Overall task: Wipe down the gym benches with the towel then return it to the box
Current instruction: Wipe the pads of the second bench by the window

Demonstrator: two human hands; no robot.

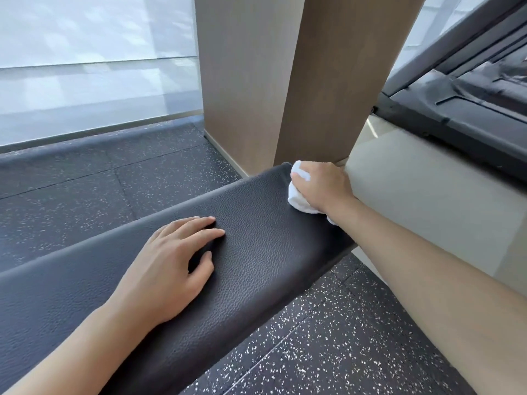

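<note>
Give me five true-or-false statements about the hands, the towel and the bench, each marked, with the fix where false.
1. The right hand grips a bunched white towel at the far end of the black bench. True.
2. The left hand holds the towel. False: it holds nothing.
3. The left hand lies flat on the bench pad. True.
4. The towel is spread open across the whole bench. False: it is crumpled under the right hand.
5. The floor is bare wood. False: it is dark with pale speckles.
</note>
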